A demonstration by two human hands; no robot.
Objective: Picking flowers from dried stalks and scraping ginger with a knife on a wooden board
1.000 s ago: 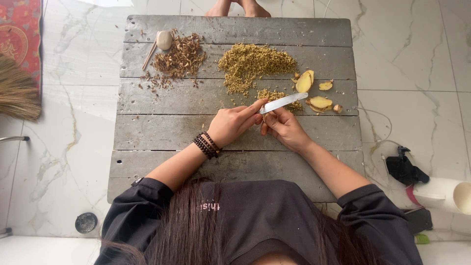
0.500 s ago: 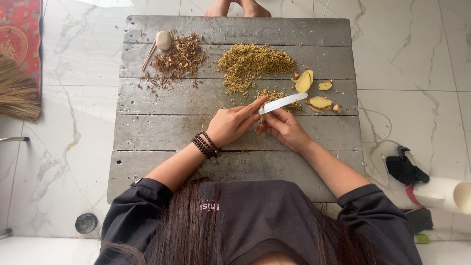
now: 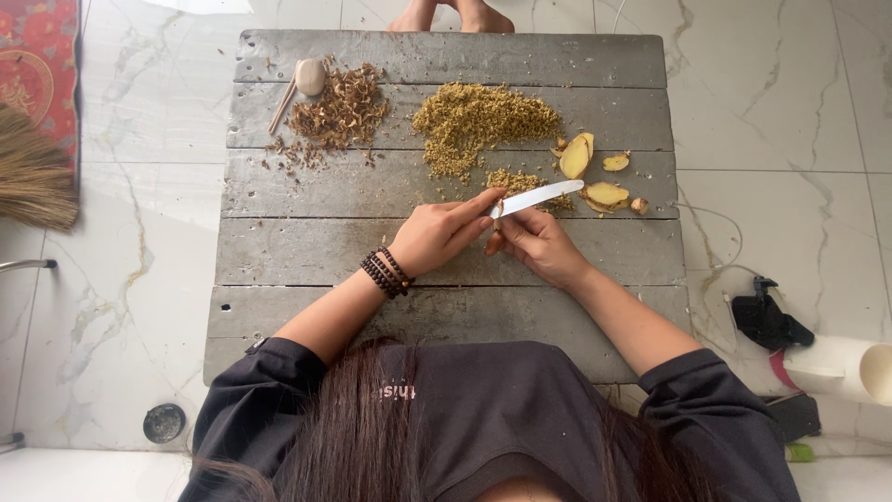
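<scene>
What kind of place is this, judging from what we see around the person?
Probably a home floor used for preparing herbs or food. A low grey wooden table stands on white marble tiles, with a straw broom beside it and cut ginger and chopped dried plant piles on top.

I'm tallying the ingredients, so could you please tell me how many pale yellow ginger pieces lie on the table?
4: largest slice, small piece, slice, tiny chunk, all right of the knife tip.

A brown pile of dried bits [image 3: 339, 110] lies beside a wooden spoon [image 3: 302, 82] at the grey tabletop's [image 3: 446, 302] far left; a broom [image 3: 32, 177] and red rug [image 3: 42, 70] lie on the marble floor [image 3: 130, 307].
</scene>
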